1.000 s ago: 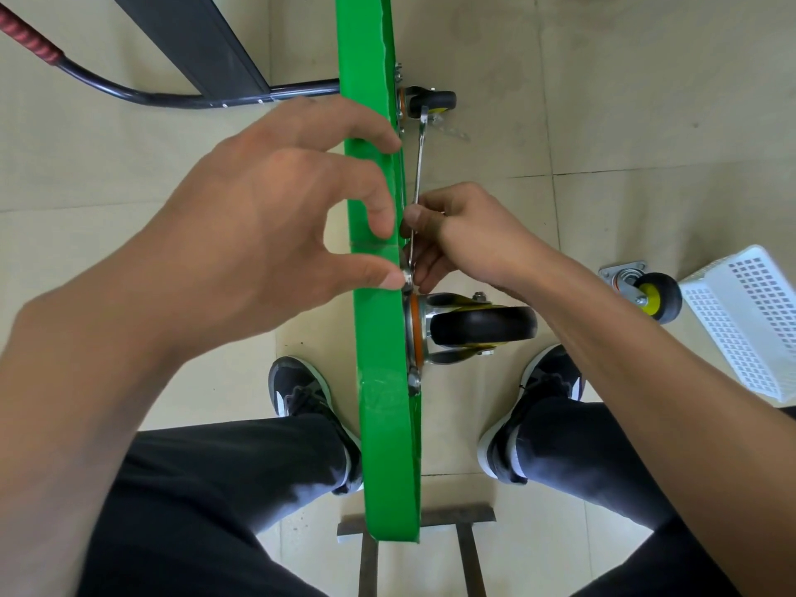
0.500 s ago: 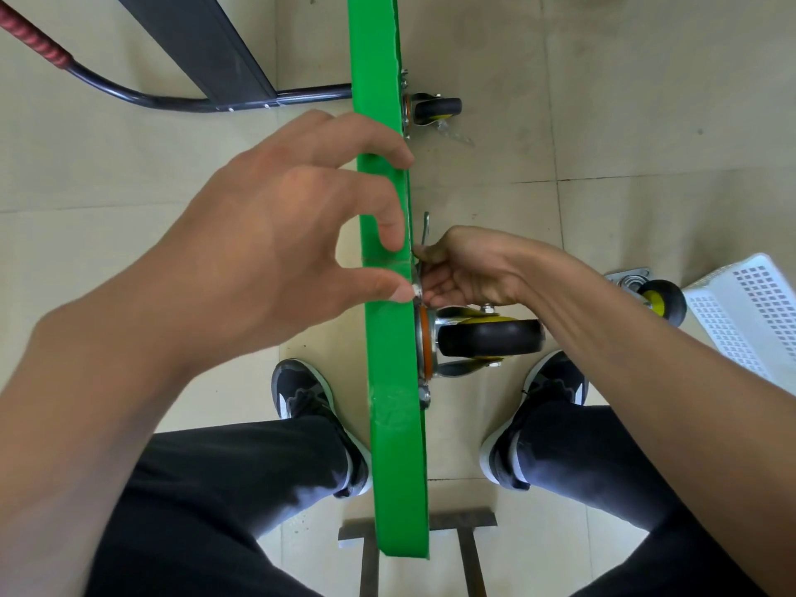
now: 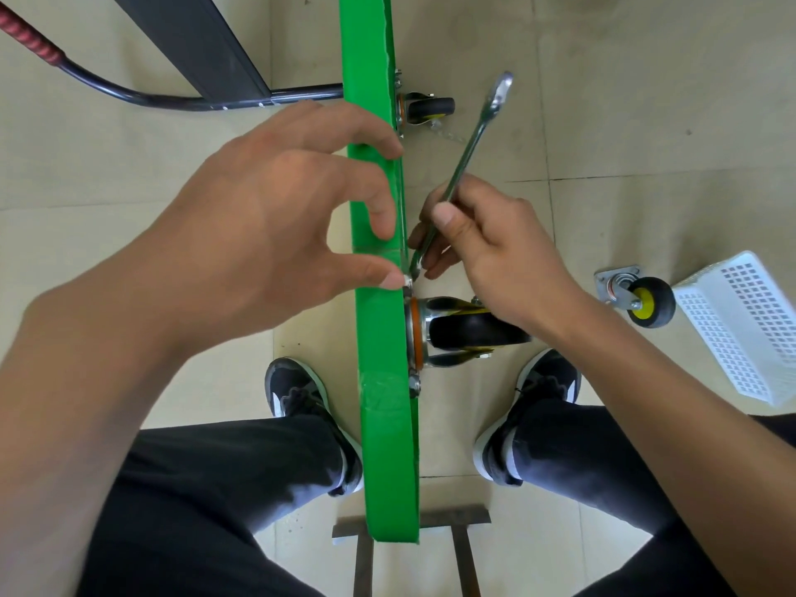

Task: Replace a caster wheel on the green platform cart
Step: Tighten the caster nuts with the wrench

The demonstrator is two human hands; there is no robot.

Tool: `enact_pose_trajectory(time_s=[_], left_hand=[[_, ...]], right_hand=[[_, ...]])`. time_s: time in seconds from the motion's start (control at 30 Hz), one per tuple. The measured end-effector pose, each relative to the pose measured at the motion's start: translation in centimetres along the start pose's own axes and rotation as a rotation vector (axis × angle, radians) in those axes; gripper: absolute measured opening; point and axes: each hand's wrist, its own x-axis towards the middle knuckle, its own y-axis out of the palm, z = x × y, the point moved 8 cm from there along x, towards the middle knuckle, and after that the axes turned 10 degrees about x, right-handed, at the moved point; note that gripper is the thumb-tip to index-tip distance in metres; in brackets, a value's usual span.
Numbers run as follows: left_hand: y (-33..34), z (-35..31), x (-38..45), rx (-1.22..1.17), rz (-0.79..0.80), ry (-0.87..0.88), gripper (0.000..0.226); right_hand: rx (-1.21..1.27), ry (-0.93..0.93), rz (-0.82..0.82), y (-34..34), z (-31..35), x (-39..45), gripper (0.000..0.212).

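The green platform cart stands on edge between the person's knees, its deck running from 12 to 6 o'clock through the middle of the view. Nothing visible braces it but the person's legs and left hand, so a hard pull on the tool could tip or slide it across the floor.

The left hand curls over the deck edge, thumb and fingertips pressing near the bolt; if the deck shifts, those fingers get pinched.

The mounted caster wheel sits at 3 o'clock of the deck, just below the right hand. The removed caster lies on the floor farther toward 3 o'clock, beside a white basket.

The right hand pinches the wrench, which slants up toward 1 o'clock. Its lower end seems to sit on a nut at the caster plate, though fingers hide the seating. A shallow bite could slip, round the nut and drive knuckles into the deck.
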Motion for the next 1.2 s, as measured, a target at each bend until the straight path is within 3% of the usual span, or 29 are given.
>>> enact_pose_trajectory(time_s=[0.17,0.27,0.57,0.9,1.2], left_hand=[[0.0,-0.1,-0.1,-0.008,0.007,-0.006,0.031],[0.1,-0.1,-0.3,-0.011,0.011,-0.011,0.033],[0.1,-0.2,-0.2,-0.014,0.016,-0.013,0.032],[0.0,-0.4,-0.2,-0.005,0.000,-0.009,0.031],[0.0,-0.3,-0.3,-0.027,-0.005,-0.013,0.029]], right_hand=[[-0.211,-0.105,0.061,0.9,1.2,-0.5,0.028],[-0.171,-0.118,0.075,0.9,1.5,-0.9,0.012],[-0.208,-0.115,0.118,0.9,2.2,-0.9,0.021],[-0.172,-0.112,0.117,1.1,1.4,-1.4,0.013],[-0.205,-0.079,0.058,0.6,1.4,-0.4,0.031]])
